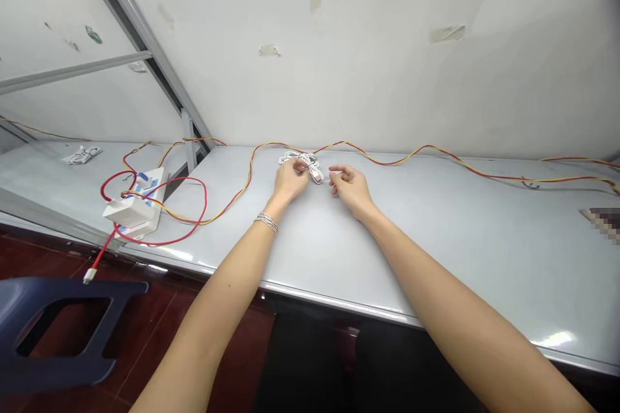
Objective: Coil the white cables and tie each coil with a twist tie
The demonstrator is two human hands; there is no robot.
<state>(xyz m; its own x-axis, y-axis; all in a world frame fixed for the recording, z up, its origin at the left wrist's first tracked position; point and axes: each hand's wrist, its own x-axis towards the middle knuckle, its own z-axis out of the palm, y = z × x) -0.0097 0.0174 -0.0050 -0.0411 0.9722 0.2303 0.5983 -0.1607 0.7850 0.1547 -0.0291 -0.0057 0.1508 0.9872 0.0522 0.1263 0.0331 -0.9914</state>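
The left hand (290, 181) is closed at the fingertips on a coiled white charging cable (299, 159), gripping the near side of the bundle. The cable lies by the far edge of the grey tabletop (436, 251), near its middle, with its white connector (316, 175) between the two hands. The right hand (351, 190) sits just beside the connector, fingers curled and drawn together; whether they pinch anything cannot be determined from this view. A beaded bracelet (266, 222) circles the left wrist.

A twisted red-and-yellow wire (372, 156) runs along the far edge behind both hands and continues left to a white power strip (140, 203) near the tabletop's left end. A red cable (159, 242) loops around the strip and drops over the near edge. A second white cable bundle (82, 155) lies on the adjoining table to the left. A dark blue plastic chair back (58, 329) stands at lower left.
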